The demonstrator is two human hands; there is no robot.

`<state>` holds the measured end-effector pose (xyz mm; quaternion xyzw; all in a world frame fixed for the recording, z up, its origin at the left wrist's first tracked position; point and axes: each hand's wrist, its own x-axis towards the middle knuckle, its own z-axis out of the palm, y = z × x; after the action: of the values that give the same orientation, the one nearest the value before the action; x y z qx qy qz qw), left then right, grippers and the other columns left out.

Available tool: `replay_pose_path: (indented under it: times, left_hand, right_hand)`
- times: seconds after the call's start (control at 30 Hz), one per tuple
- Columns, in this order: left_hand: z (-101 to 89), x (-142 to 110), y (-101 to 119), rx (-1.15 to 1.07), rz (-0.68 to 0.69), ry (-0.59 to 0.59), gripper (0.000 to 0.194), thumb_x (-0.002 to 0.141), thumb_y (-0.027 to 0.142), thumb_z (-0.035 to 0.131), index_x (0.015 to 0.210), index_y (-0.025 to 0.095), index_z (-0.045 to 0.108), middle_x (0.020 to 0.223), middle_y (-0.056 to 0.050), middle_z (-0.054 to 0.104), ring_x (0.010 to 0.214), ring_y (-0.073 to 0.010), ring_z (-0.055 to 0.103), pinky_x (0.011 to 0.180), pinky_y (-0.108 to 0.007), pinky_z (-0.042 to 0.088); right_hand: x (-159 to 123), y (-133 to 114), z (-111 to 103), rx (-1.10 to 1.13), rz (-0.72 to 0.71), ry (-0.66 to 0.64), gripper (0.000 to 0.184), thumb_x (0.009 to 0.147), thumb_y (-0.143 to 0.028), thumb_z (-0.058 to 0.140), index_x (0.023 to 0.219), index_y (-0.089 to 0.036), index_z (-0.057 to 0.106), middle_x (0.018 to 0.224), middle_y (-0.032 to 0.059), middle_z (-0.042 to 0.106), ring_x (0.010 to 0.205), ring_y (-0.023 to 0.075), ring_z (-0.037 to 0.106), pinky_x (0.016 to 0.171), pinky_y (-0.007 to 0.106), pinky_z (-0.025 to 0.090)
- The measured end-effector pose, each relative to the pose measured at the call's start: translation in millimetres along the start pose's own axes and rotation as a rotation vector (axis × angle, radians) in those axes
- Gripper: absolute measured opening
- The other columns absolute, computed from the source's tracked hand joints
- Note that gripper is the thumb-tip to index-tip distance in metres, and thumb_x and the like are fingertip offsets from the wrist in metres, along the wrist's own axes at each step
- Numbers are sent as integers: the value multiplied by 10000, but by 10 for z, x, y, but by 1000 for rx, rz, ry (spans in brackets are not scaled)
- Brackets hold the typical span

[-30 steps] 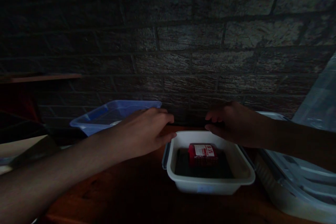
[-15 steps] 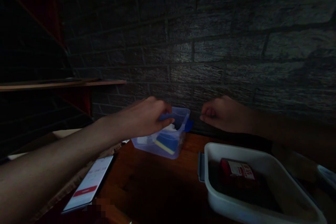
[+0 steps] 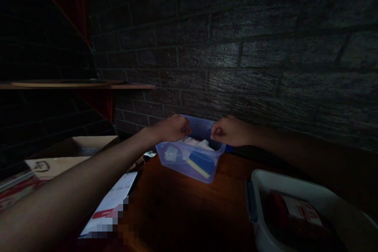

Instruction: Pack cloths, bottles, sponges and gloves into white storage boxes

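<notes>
A clear blue plastic box [image 3: 189,163] stands on the wooden table [image 3: 183,212] against the dark brick wall. Inside it lie a blue-and-yellow sponge [image 3: 201,163] and some pale items. My left hand [image 3: 171,128] is closed on the box's left rim. At the right rim, my right hand [image 3: 230,130] is also closed on the box. Both arms reach forward from the lower corners.
A white tub [image 3: 298,197] with a red packet [image 3: 298,210] sits at the lower right. A phone with a lit screen [image 3: 113,202] lies at the table's left edge. A cardboard box [image 3: 56,159] stands at the left, below a wooden shelf [image 3: 76,85].
Both hands left the white tub and moved left to the blue box, closing on its two sides. The view swung left, so the white tub slid to the lower right.
</notes>
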<state>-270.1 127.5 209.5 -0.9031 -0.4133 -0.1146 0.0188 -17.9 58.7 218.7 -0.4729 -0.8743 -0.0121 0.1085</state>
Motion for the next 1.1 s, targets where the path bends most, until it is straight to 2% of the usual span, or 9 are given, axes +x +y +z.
replay_pose_path:
  times: [0.13, 0.3, 0.4, 0.5, 0.63, 0.8, 0.87, 0.97, 1.1]
  left_hand:
    - [278, 131, -209, -60, 0, -62, 251, 830, 313, 598, 938, 212, 802, 877, -68, 776, 839, -217, 695, 718, -276, 452]
    - [516, 201, -356, -152, -50, -117, 328, 882, 398, 537, 922, 196, 791, 867, -75, 770, 792, -214, 684, 682, -281, 430]
    - [577, 197, -379, -220, -62, -155, 339, 881, 403, 522, 972, 203, 779, 916, -58, 770, 816, -198, 674, 685, -263, 422]
    - [586, 217, -381, -274, -94, -232, 341, 862, 438, 537, 897, 190, 769, 852, -47, 758, 739, -178, 654, 639, -251, 402]
    - [574, 352, -338, -300, -139, -343, 317, 763, 480, 661, 758, 177, 755, 715, -54, 725, 616, -179, 607, 582, -274, 378]
    - [679, 549, -200, -341, -170, -504, 294, 682, 447, 813, 711, 168, 726, 615, -36, 667, 587, -186, 596, 573, -287, 423]
    - [757, 593, -144, -375, -194, -593, 313, 772, 446, 794, 848, 148, 734, 737, -41, 697, 656, -184, 633, 609, -294, 493]
    - [848, 630, -74, -410, -231, -696, 322, 943, 394, 667, 1143, 143, 669, 1076, -73, 697, 904, -203, 685, 779, -369, 587]
    - [806, 622, 8, -416, -258, -748, 369, 965, 357, 646, 1277, 163, 612, 1257, -104, 642, 1068, -243, 663, 885, -438, 587]
  right_hand:
    - [191, 53, 188, 2, 5, -56, 195, 919, -255, 617, 923, -165, 790, 866, 52, 787, 744, 150, 696, 648, 232, 438]
    - [322, 134, 452, -1, 53, -109, 205, 921, -250, 607, 912, -170, 796, 849, 51, 787, 727, 146, 686, 616, 232, 408]
    - [357, 155, 582, -7, 87, -121, 222, 914, -262, 598, 888, -180, 803, 810, 44, 782, 691, 144, 674, 605, 238, 397]
    - [373, 152, 650, -9, 103, -111, 224, 893, -245, 592, 914, -183, 806, 839, 44, 788, 715, 144, 683, 621, 234, 404]
    - [379, 149, 663, -13, 102, -131, 229, 892, -247, 585, 875, -186, 805, 811, 48, 784, 694, 151, 684, 608, 243, 405]
    - [425, 182, 674, -7, 113, -183, 196, 888, -209, 615, 958, -192, 797, 906, 40, 792, 806, 160, 717, 693, 239, 470]
    - [462, 189, 692, -8, 127, -214, 157, 898, -239, 654, 973, -178, 777, 934, 45, 782, 836, 173, 717, 750, 273, 511]
    - [506, 168, 718, -11, 151, -236, 209, 942, -347, 675, 993, -153, 731, 974, 53, 751, 881, 186, 705, 837, 364, 554]
    - [472, 106, 682, -3, 194, -198, 261, 967, -401, 658, 1003, -147, 705, 1007, 56, 727, 934, 197, 698, 888, 407, 559]
